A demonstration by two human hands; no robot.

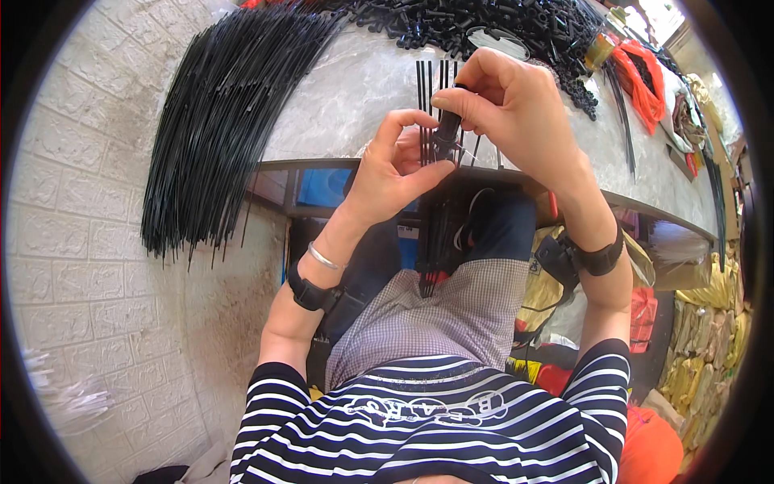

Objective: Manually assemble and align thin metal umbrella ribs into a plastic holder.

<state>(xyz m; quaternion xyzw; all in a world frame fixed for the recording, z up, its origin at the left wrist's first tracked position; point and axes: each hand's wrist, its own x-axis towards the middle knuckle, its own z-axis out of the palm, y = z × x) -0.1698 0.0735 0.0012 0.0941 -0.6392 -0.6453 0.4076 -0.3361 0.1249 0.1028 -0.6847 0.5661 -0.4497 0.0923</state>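
My left hand (391, 165) holds a black tubular plastic fitting (446, 139) between thumb and fingers, over the table's near edge. My right hand (520, 105) is closed at the fitting's upper end, with thumb and forefinger pinching it. Several thin black rods (424, 81) stand around the fitting and reach past it onto the table; their other ends run down as a narrow bundle (430, 250) toward my lap. A fine pale thread or wire (468, 153) shows beside the fitting. Just how the rods join it is hidden by my fingers.
A large stack of thin black rods (234, 121) overhangs the grey table (322, 121) on the left. Black plastic fittings (516, 24) are heaped along the far side. An orange-red plastic bag (641, 85) lies at the far right, and a white brick-patterned wall (89, 226) is on my left.
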